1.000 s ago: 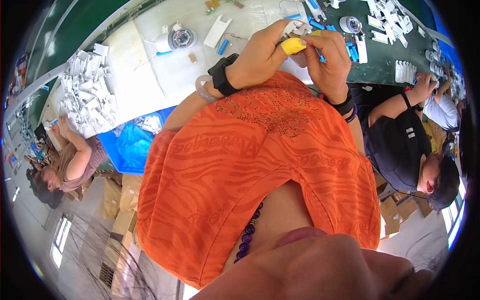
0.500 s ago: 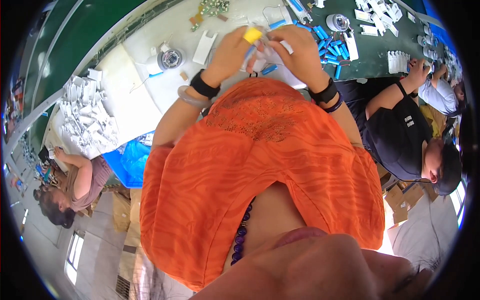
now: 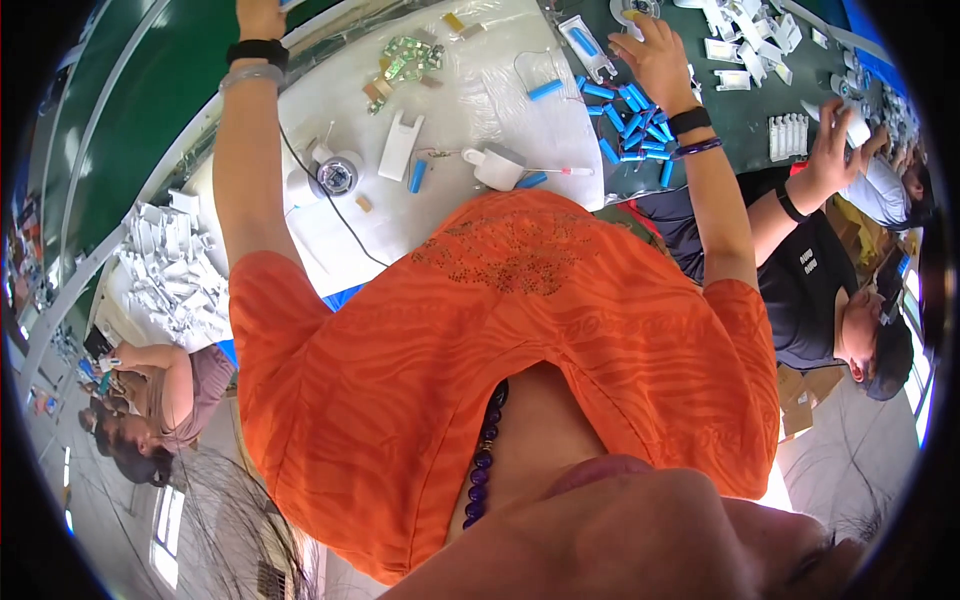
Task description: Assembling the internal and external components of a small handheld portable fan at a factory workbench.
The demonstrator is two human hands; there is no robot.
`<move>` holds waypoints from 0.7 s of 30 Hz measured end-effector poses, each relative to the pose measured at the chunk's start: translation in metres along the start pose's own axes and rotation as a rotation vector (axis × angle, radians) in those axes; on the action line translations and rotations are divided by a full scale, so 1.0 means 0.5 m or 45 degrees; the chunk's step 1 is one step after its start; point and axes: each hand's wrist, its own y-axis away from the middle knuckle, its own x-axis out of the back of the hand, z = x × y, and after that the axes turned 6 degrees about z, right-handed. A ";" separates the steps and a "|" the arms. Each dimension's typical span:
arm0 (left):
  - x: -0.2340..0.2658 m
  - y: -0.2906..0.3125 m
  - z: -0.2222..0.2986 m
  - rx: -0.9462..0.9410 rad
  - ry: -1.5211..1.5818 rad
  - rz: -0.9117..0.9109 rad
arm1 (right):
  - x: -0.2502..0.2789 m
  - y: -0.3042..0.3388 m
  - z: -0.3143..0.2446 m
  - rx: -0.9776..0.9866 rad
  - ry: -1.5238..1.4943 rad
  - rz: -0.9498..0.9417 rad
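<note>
My left hand is at the upper left over the green surface, its fingers cut off by the top edge. A small blue and white piece shows beside it; whether I hold it is not clear. My right hand reaches to the top right, its fingertips on the rim of a white round housing. Below that hand lie many blue cylindrical battery cells. A white device with wires lies on the pale mat near my chest, with a blue cell beside it.
On the pale mat are a white shell, a round white unit and green circuit boards. White plastic parts are heaped at left and upper right. Co-workers sit on both sides; a person's hand is at right.
My hands have parted from the mat's middle: the left went far up and left, the right up and right. The round housing has shifted farther away. The yellow-marked piece between my hands is out of sight.
</note>
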 end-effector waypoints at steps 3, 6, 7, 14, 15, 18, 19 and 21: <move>0.012 -0.032 -0.011 -0.309 -0.548 0.237 | -0.006 -0.010 0.031 0.026 -0.076 -0.006; -0.014 -0.020 -0.008 -0.758 -0.951 0.846 | 0.013 -0.027 0.040 -0.020 -0.170 0.043; -0.027 -0.014 -0.005 -0.909 -1.080 1.053 | 0.027 -0.033 0.037 -0.045 -0.211 0.087; -0.212 0.424 0.167 -0.856 -0.340 -0.731 | 0.128 -0.054 -0.114 -0.519 -0.919 0.139; -0.229 0.469 0.183 -0.962 -0.294 -0.753 | 0.149 -0.055 -0.144 -0.697 -1.124 0.042; -0.254 0.546 0.217 -0.876 -0.083 -0.745 | 0.196 -0.057 -0.221 -0.624 -1.645 0.000; -0.247 0.552 0.224 -0.890 -0.080 -0.739 | 0.207 -0.056 -0.238 -0.592 -1.775 -0.036; -0.235 0.564 0.234 -0.610 0.236 -0.886 | 0.232 -0.043 -0.269 -0.660 -1.948 -0.050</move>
